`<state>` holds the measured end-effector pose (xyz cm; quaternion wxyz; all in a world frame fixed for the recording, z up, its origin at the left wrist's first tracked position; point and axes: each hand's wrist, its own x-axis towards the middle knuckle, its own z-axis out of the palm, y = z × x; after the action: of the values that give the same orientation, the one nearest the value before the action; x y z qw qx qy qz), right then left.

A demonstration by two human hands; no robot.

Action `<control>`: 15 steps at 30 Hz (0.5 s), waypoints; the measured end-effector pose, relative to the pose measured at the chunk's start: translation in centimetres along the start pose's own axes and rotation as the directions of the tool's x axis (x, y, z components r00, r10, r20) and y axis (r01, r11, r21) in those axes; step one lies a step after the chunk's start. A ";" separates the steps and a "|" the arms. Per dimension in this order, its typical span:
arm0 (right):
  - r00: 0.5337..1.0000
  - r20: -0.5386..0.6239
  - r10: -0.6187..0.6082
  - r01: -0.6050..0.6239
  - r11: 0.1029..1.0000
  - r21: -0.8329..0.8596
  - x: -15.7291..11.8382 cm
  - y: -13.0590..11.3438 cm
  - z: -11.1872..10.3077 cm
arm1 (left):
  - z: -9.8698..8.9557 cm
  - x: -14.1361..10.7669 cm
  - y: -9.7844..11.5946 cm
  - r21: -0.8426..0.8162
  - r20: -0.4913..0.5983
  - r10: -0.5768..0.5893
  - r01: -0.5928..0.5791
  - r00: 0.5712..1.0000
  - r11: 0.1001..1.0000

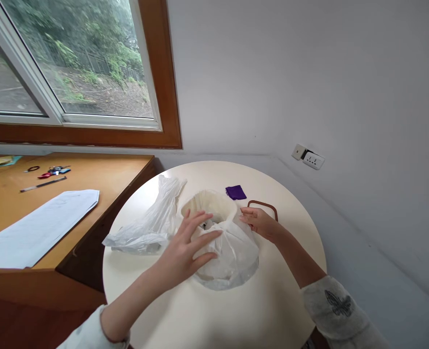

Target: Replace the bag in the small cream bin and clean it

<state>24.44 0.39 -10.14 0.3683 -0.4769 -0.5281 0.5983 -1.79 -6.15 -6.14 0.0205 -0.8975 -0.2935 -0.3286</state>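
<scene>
On the round cream table [214,320] stands a bin-like container [209,199] with a white plastic bag [232,254] draped around it. Something small and dark shows inside its opening, too small to name. My left hand [188,247] is over the front left of the bag, fingers spread, holding nothing. My right hand [260,222] is at the bag's right side, its fingers bent against the edge; whether they grip the plastic is hard to tell. Left of the container lies another crumpled white plastic bag [150,225].
A purple folded cloth [235,192] and a brown rounded frame or handle [265,203] lie behind my right hand. At left, a wooden desk [116,179] holds papers [39,228], a pen [43,184] and keys [56,170]. A wall stands behind and to the right.
</scene>
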 end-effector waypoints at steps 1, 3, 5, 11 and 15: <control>0.999 -0.034 -0.004 0.005 1.000 0.011 0.1 0.1 0.0 | 0.5 0.0 0.2 0.002 -0.029 0.034 -0.034 0.999 0.999; 0.994 -0.106 -0.017 0.020 0.999 0.034 0.1 0.0 0.1 | 1.3 0.0 0.4 -0.003 -0.083 0.071 -0.072 0.994 0.997; 0.981 -0.191 -0.037 0.045 0.998 0.036 0.0 -0.4 0.0 | 1.6 -0.1 0.3 -0.011 -0.115 0.095 -0.097 0.989 0.995; 0.917 -0.338 -0.213 0.175 0.975 -0.138 -0.1 -1.4 0.0 | 0.9 -1.1 0.0 0.011 -0.028 0.162 -0.162 0.986 0.987; 0.897 -0.315 -0.310 0.216 0.929 -0.300 0.7 -0.4 0.5 | 0.4 -1.9 -0.2 0.044 0.021 0.186 -0.187 0.982 0.981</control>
<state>23.71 0.99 -9.84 0.4710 -0.5447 -0.5855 0.3723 -2.82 -6.81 -7.62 0.0695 -0.9231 -0.2156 -0.3108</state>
